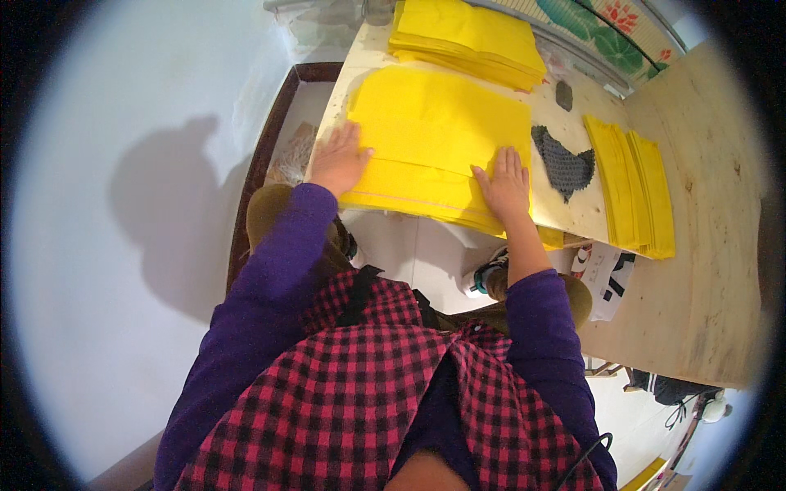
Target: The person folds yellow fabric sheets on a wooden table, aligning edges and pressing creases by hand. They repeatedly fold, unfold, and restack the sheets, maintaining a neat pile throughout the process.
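Yellow sheets (442, 123) are lying in a broad spread stack at the near edge of the pale wooden worktable (704, 245), and both of the person's hands are pressing down on them. Going down in size: the worktable is filling the right and upper part of the view; the spread stack is sitting at its near-left part, its lower edge overhanging slightly toward the person; a thicker pile of folded yellow sheets (467, 37) is resting behind it, and a narrower fanned row of yellow strips (634, 184) is lying well apart to the right. Between the spread stack and the strips, a dark speckled cut-out piece (563, 168) is lying flat, with a smaller dark scrap (564, 95) beyond it. The left hand (340, 159) is resting flat at the stack's left edge, fingers extended and together, gripping nothing. The right hand (503, 184) is lying flat near the stack's lower right, fingers slightly splayed, likewise holding nothing. By my reading, the person is smoothing or squaring the top sheet against those beneath; any further move would be calling for even palm pressure so the layers are not sliding off the overhanging edge.
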The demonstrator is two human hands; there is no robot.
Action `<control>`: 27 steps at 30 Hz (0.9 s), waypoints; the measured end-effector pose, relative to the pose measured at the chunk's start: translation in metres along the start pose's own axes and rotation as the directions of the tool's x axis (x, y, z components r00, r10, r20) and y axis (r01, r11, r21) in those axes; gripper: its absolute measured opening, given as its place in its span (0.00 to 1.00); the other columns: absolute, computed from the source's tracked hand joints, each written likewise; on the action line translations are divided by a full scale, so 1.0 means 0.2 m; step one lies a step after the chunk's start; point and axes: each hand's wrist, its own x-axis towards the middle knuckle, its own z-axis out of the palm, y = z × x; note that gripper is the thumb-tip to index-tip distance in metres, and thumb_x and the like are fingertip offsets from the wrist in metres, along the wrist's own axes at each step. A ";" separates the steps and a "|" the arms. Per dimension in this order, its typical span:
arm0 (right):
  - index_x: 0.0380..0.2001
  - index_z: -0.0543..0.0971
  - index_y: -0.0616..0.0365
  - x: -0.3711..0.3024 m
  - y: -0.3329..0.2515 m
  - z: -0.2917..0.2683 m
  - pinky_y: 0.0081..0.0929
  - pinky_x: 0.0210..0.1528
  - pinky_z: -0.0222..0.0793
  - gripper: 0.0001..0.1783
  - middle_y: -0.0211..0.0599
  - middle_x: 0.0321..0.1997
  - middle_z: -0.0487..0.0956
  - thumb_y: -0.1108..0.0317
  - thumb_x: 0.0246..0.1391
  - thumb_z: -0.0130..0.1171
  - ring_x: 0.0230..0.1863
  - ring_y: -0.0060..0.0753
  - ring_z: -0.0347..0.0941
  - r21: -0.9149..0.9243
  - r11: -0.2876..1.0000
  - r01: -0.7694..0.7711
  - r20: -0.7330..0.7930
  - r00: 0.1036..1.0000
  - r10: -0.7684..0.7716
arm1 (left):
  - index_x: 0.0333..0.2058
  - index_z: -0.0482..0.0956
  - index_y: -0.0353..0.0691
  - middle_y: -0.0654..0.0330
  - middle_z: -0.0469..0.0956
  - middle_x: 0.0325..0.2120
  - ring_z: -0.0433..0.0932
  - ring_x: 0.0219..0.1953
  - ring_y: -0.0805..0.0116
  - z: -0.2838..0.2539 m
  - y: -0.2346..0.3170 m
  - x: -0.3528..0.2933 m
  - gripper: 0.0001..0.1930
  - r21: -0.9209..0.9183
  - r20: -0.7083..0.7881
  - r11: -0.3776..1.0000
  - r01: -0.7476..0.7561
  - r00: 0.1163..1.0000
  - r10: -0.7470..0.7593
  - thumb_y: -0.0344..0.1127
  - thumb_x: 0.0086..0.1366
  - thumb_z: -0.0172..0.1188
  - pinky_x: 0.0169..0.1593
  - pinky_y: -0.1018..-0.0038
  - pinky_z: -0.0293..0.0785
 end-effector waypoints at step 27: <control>0.38 0.74 0.68 -0.08 0.32 -0.20 0.18 0.28 0.77 0.18 0.42 0.31 0.79 0.60 0.59 0.56 0.30 0.29 0.78 0.789 -0.130 -0.600 0.603 0.717 0.349 | 0.55 0.55 0.22 0.35 0.63 0.53 0.66 0.56 0.44 -0.18 -0.11 -0.15 0.26 -0.758 0.511 -0.558 0.336 0.839 -0.189 0.33 0.66 0.52 0.61 0.55 0.66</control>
